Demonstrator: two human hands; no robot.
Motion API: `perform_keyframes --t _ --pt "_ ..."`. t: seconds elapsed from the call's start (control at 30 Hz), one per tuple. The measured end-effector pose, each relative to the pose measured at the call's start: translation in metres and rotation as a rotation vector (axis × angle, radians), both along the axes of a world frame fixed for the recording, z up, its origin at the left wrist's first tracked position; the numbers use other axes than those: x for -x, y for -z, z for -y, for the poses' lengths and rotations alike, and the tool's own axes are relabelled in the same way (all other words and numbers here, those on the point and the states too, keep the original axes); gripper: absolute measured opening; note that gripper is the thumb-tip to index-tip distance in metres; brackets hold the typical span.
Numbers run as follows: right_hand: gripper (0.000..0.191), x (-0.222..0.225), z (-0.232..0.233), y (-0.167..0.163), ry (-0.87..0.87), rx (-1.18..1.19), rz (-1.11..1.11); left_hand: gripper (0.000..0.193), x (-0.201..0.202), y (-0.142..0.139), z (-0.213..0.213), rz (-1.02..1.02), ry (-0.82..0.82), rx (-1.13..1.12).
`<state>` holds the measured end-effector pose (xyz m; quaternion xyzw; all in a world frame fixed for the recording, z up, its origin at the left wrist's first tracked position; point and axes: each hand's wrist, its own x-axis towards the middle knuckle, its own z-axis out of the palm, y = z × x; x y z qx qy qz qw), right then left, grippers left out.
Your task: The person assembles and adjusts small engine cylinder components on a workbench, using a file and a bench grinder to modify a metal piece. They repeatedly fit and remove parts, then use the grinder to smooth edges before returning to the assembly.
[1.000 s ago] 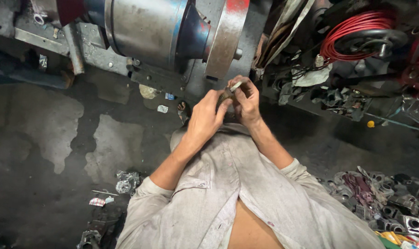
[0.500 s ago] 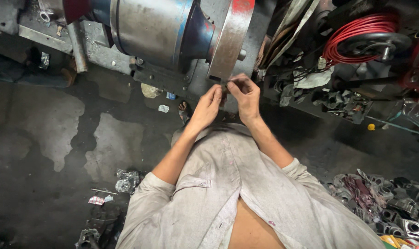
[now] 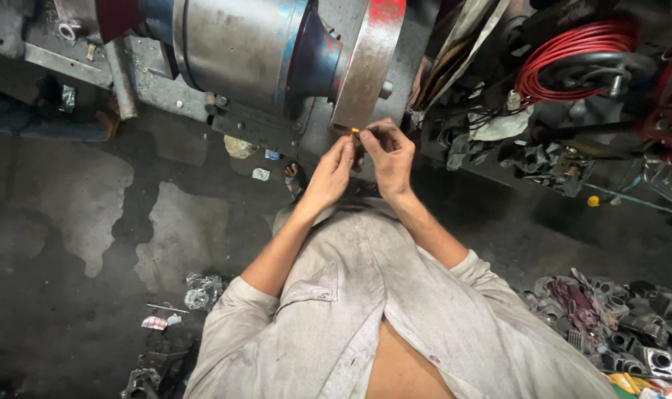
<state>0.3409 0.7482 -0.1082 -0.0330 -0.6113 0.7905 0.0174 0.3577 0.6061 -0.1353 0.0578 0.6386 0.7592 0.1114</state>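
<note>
my left hand [image 3: 330, 171] and right hand [image 3: 386, 151] met at a small metal piece [image 3: 356, 131], both pinching it against the red-edged wheel [image 3: 367, 63] of the grey machine [image 3: 236, 48], above the stained floor [image 3: 77, 199].

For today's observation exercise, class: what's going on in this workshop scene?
A person in a pale grey shirt holds both hands together at the rim of a large metal wheel on a machine. The left hand and right hand pinch a small piece against it, with an orange glint there. Metal parts lie on the dark floor.
</note>
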Motion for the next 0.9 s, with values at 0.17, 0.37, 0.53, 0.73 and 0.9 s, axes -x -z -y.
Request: perform_keyframes --t 0.17,0.37,0.53,0.73,0.9 --pt "0.008 0.000 0.000 -0.003 0.008 -0.006 -0.002 0.037 -0.009 -0.001 -0.007 0.052 -0.025 0.009" --pt "0.009 -0.003 -0.006 -0.002 0.017 0.000 0.126 0.038 -0.011 -0.015 -0.015 0.013 -0.083 0.129" --pt "0.008 -0.005 -0.015 -0.003 -0.120 0.253 -0.079 0.032 -0.022 -0.051 -0.013 -0.038 -0.061 0.263" --pt "0.013 -0.004 -0.031 0.000 -0.355 0.599 0.006 0.034 -0.025 -0.082 -0.005 -0.200 -0.046 0.506" --pt "0.008 0.002 -0.026 0.015 -0.173 0.338 0.106 0.028 -0.015 -0.060 0.006 0.066 0.000 0.416"
